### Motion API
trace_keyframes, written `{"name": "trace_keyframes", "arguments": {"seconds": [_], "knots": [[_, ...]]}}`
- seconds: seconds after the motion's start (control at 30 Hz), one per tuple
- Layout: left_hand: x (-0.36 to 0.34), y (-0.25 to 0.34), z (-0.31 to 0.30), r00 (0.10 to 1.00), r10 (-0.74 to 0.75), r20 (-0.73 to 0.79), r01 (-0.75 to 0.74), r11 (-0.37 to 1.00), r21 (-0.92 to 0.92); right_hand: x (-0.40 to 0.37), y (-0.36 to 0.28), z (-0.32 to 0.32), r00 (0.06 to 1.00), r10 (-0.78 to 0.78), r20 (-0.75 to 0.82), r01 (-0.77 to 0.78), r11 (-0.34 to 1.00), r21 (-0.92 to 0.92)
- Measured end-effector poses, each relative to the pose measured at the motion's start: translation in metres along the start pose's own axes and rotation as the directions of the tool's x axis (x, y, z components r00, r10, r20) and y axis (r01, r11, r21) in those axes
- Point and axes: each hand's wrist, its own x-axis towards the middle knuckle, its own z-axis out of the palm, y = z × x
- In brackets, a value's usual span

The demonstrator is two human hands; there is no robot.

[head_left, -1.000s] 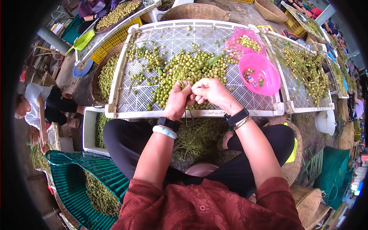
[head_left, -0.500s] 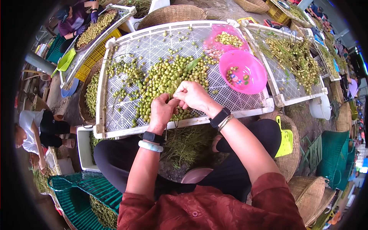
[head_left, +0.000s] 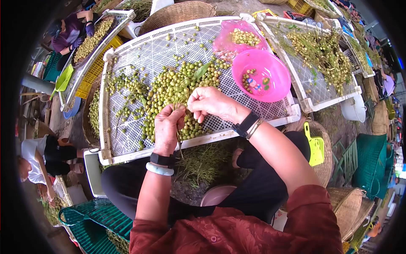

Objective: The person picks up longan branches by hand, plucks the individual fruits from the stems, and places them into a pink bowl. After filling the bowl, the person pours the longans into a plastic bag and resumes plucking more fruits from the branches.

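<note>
While the left hand (head_left: 167, 125) pinches thin stems (head_left: 179, 143), the right hand (head_left: 213, 104), at its two o'clock, has fingertips together, contents unclear; pulling too hard could scatter the round fruits (head_left: 165, 86) at twelve o'clock.

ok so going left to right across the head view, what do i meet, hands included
Green scoop → left hand → right hand → pink bowl → yellow-green dustpan → white bucket. Overlapping things, like the berries behind the hands, are left out.
</note>
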Motion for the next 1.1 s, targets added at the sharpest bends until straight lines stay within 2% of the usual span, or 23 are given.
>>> {"name": "trace_keyframes", "arguments": {"seconds": [0.1,0.17,0.23,0.3,0.33,0.43,0.57,0.67,0.77,0.8,0.87,0.97,1.03,1.07,1.1], "knots": [[0.006,0.003,-0.007,0.998,-0.068,0.008,0.068,0.992,-0.103,-0.012,-0.025,-0.028,0.997,-0.021,0.079,0.053,0.897,-0.439],[0.005,0.005,-0.010,0.998,-0.060,0.034,0.062,0.996,-0.060,-0.015,-0.036,-0.075,0.966,-0.259,-0.015,0.182,0.718,-0.672],[0.000,0.010,-0.007,0.994,-0.103,0.046,0.103,0.995,-0.006,-0.007,-0.039,-0.131,0.916,-0.235,-0.326,-0.191,0.458,-0.868],[-0.003,0.009,-0.007,0.988,-0.141,0.069,0.142,0.990,-0.013,-0.003,-0.031,-0.163,0.869,-0.252,-0.426,-0.346,0.306,-0.887],[-0.003,0.006,-0.007,0.985,-0.153,0.082,0.155,0.988,-0.014,0.000,-0.026,-0.173,0.841,-0.267,-0.470,-0.419,0.227,-0.879],[0.001,-0.001,-0.010,0.973,-0.187,0.133,0.187,0.982,0.018,0.011,-0.003,-0.189,0.857,-0.275,-0.435,-0.405,0.160,-0.900],[0.002,-0.002,-0.006,0.968,-0.227,0.104,0.224,0.974,0.038,0.024,0.015,-0.208,0.875,-0.237,-0.422,-0.408,0.105,-0.907],[0.005,-0.004,-0.006,0.969,-0.237,0.077,0.235,0.971,0.032,0.019,-0.009,-0.199,0.856,-0.163,-0.490,-0.479,0.102,-0.872],[0.008,-0.003,-0.006,0.966,-0.244,0.081,0.242,0.970,0.034,0.012,-0.047,-0.205,0.833,-0.203,-0.514,-0.396,0.430,-0.811],[0.008,-0.002,-0.005,0.964,-0.254,0.072,0.253,0.967,0.026,0.015,-0.051,-0.211,0.777,-0.384,-0.498,-0.311,0.453,-0.836],[0.007,-0.001,-0.001,0.960,-0.274,0.057,0.274,0.962,0.009,0.018,-0.057,-0.220,0.569,-0.697,-0.437,-0.139,0.442,-0.886],[0.008,-0.003,-0.006,0.962,-0.247,0.118,0.247,0.969,0.016,-0.003,-0.064,-0.203,0.743,-0.557,-0.371,-0.199,0.346,-0.917],[0.010,-0.010,-0.008,0.976,-0.175,0.128,0.168,0.984,0.061,-0.002,-0.043,-0.200,0.901,-0.266,-0.341,-0.217,0.405,-0.888],[0.010,-0.012,-0.008,0.981,-0.140,0.136,0.130,0.988,0.084,-0.002,-0.029,-0.200,0.945,-0.108,-0.310,-0.236,0.431,-0.871],[0.010,-0.011,-0.007,0.979,-0.153,0.132,0.144,0.987,0.075,-0.002,-0.019,-0.196,0.933,-0.042,-0.357,-0.293,0.485,-0.824]]}}
